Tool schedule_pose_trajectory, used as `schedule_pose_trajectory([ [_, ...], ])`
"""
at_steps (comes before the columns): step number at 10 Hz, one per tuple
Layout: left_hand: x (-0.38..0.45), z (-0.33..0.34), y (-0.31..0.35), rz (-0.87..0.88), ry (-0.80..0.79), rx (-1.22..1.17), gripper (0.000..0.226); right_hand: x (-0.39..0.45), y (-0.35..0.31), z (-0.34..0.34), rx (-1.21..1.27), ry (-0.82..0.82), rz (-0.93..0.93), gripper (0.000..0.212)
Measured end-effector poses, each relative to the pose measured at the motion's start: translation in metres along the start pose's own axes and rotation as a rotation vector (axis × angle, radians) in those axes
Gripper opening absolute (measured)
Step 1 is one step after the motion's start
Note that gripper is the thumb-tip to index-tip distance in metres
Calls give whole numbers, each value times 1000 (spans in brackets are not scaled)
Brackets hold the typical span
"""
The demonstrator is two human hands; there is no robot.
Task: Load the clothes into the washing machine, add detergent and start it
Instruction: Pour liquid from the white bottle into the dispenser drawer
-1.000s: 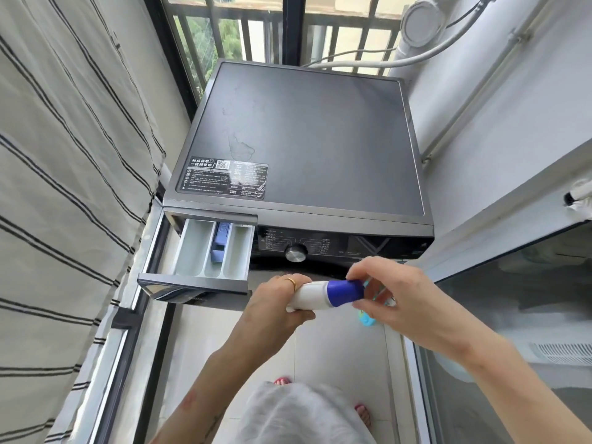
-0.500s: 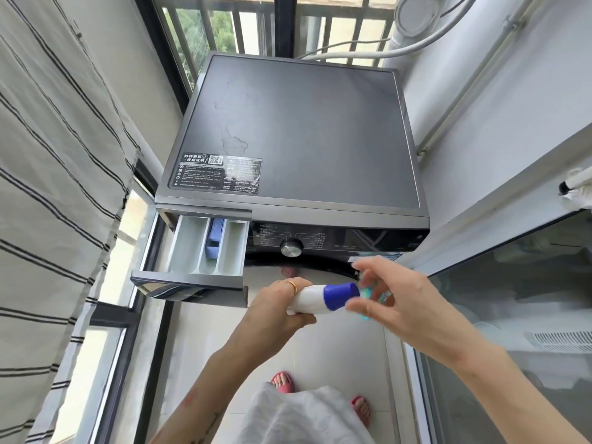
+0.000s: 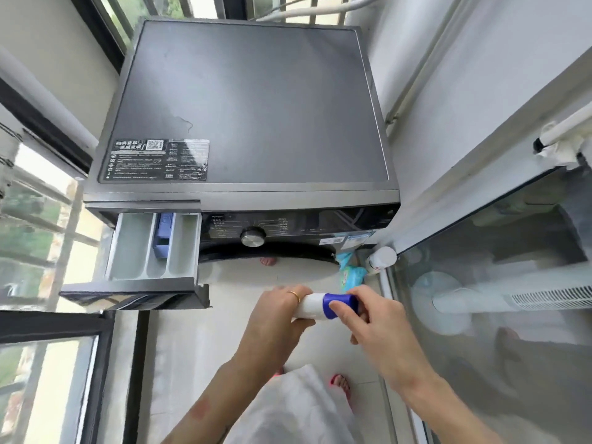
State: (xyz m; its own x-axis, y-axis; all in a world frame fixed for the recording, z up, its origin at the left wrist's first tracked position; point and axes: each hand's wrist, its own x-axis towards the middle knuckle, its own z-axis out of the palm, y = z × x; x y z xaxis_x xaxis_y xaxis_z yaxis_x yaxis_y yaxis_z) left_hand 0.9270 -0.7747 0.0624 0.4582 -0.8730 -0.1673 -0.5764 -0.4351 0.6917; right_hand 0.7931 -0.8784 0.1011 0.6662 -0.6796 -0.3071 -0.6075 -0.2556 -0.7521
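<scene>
A dark grey front-loading washing machine [image 3: 250,100] stands ahead of me. Its detergent drawer [image 3: 153,248] is pulled out at the front left, showing pale compartments and a blue insert. A round dial [image 3: 253,236] sits on the control panel. My left hand [image 3: 275,318] grips a white detergent bottle [image 3: 309,306] held sideways in front of the machine. My right hand [image 3: 368,318] has its fingers around the bottle's blue cap [image 3: 339,304]. The machine's door and the clothes are out of sight.
A blue packet [image 3: 350,275] and a white bottle [image 3: 381,257] lie on the floor by the machine's right front corner. A glass sliding door [image 3: 499,283] runs along the right. Windows with railings [image 3: 38,225] are on the left. My feet stand on pale tiles.
The view has dropped closer to the machine. My right hand has closed onto the blue cap, where half a second ago its fingers were just off it. The left hand keeps holding the bottle.
</scene>
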Motion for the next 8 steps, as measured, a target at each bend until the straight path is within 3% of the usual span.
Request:
schedule_pose_trajectory([
  [2, 22, 81, -6, 55, 65, 164, 37, 9, 77, 10, 148, 148, 184, 24],
  [4, 66, 211, -34, -62, -108, -60, 39, 47, 212, 25, 132, 129, 334, 13],
  [5, 100, 293, -58, -119, -101, -75, 49, 82, 292, 36, 93, 132, 329, 14],
  [6, 126, 360, -88, -186, -90, -21, 60, 120, 375, 44, -34, 138, 275, 15],
  [7, 134, 421, -132, -345, -143, -26, 41, 163, 467, 63, -151, 159, 257, 17],
  [8, 136, 444, -176, -343, -165, -85, 27, 212, 547, 92, -429, 106, 285, 11],
])
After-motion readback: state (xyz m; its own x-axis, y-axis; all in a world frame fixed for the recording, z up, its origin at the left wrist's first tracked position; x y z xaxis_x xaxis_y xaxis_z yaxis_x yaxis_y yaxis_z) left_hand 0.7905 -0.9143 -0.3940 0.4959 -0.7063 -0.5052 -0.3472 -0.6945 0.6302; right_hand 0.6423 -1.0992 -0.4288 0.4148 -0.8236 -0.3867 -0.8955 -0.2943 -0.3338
